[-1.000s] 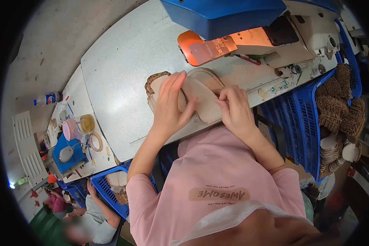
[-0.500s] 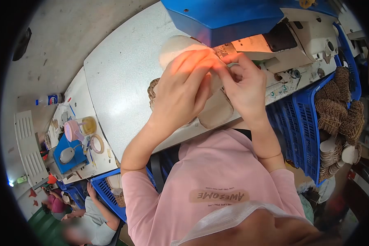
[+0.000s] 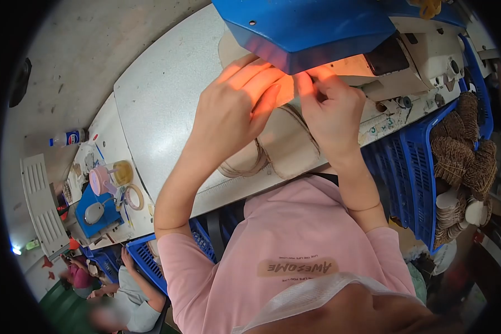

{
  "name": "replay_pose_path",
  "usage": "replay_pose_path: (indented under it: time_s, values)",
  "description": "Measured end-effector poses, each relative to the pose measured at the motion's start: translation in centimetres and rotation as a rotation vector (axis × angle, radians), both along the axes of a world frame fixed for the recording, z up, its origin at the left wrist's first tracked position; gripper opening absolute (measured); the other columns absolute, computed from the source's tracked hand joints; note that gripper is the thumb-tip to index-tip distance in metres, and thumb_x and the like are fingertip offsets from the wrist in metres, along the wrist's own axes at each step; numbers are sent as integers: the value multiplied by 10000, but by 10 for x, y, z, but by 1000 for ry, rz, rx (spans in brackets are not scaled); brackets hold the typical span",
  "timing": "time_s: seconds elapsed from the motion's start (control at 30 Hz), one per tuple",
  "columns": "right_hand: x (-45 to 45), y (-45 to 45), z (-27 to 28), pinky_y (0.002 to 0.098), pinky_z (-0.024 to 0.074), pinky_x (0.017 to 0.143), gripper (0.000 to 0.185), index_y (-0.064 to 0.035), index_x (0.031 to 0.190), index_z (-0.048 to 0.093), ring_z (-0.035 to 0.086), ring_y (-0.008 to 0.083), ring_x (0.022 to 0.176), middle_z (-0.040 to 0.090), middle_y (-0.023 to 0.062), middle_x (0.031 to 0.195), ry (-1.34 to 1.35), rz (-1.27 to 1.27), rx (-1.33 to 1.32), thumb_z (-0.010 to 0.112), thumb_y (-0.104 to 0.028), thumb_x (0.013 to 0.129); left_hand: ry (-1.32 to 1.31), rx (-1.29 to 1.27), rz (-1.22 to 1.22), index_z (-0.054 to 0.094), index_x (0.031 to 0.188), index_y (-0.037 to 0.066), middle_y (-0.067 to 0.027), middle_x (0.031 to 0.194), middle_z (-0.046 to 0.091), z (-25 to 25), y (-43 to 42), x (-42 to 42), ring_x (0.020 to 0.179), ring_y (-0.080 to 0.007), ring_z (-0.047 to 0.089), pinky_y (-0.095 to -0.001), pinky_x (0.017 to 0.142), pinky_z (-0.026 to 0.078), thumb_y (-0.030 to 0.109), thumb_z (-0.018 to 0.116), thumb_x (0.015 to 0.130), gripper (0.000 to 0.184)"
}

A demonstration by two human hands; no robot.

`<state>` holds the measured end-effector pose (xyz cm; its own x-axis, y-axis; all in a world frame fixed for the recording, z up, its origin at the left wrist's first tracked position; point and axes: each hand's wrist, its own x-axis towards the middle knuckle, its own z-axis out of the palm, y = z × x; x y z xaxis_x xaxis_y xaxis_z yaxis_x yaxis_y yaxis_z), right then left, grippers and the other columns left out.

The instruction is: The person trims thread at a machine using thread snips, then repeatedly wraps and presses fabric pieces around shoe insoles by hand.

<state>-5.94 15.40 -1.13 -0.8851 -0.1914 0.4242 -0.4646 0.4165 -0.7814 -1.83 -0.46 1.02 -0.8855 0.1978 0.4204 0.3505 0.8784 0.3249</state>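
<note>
A pale sole-shaped piece (image 3: 229, 49) lies under the blue machine head (image 3: 312, 42), partly covered by my hand. My left hand (image 3: 234, 92) grips it from the left, fingers stretched over it and thumb bent in. On the other side, my right hand (image 3: 334, 111) pinches its edge with thumb and forefinger beneath the machine's front. Orange light falls on the fingertips; the machine's working point is hidden. Just in front of my hands lie stacked pale sole pieces (image 3: 289, 142) and another stack with layered edges (image 3: 244, 161), both on the white tabletop (image 3: 156, 117).
On the right stands a blue crate (image 3: 409, 183) with bundled brown woven pieces (image 3: 451, 153). At left are a pink cup (image 3: 100, 181), a tape roll (image 3: 133, 197) and a bottle (image 3: 68, 137). A co-worker (image 3: 136, 298) sits at lower left beside a blue basket (image 3: 147, 259).
My left hand has shifted left, and its fingers are less bunched beside the right hand. The brown woven edge beside my left wrist no longer shows; the stacked pieces show more.
</note>
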Motion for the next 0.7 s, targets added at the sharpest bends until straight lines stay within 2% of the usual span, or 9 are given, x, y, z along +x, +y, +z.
replay_pose_path:
  time_s: [0.2, 0.3, 0.4, 0.5, 0.6, 0.7]
  values:
    - [8, 10, 2, 259, 369, 417, 55, -39, 873, 684, 495, 113, 403, 550, 56, 522, -49, 30, -99, 691, -83, 841, 38, 43, -50, 692, 917, 44, -72, 896, 640, 6, -2, -5, 864, -262, 619, -354, 685, 529, 58, 683, 770, 148]
    - [21, 27, -8, 242, 359, 411, 55, -42, 887, 682, 491, 89, 401, 548, 46, 514, -79, 156, -171, 691, -77, 846, 27, 52, -74, 696, 907, 49, -59, 866, 624, 3, -5, -8, 834, -247, 611, -343, 665, 524, 51, 683, 765, 142]
    - [33, 39, -10, 273, 419, 465, 93, -25, 913, 676, 539, 143, 453, 577, 59, 577, -253, 224, -35, 676, -79, 837, 6, 39, -70, 697, 904, 58, -51, 879, 628, 2, -8, -9, 833, -244, 609, -341, 660, 522, 40, 680, 758, 149]
    - [38, 49, -37, 341, 494, 613, 233, -9, 1027, 647, 622, 236, 679, 616, 109, 798, -307, 312, 213, 672, -99, 813, 54, -42, 15, 692, 891, 45, -59, 909, 630, 2, -2, -5, 848, -248, 605, -347, 657, 519, 48, 684, 744, 147]
    - [46, 51, -52, 413, 493, 772, 393, -4, 1155, 586, 589, 330, 934, 568, 154, 1026, -259, 323, 363, 670, -123, 790, 64, -42, 62, 675, 903, 28, -97, 957, 632, 5, 13, 4, 887, -272, 602, -359, 694, 517, 54, 671, 739, 167]
    - [50, 50, -55, 427, 482, 818, 479, -12, 1228, 536, 553, 358, 1019, 531, 171, 1114, -419, 313, 383, 680, -135, 788, 137, -13, -4, 660, 935, 16, -134, 1010, 627, 3, 16, 12, 927, -298, 596, -365, 741, 514, 59, 646, 743, 197]
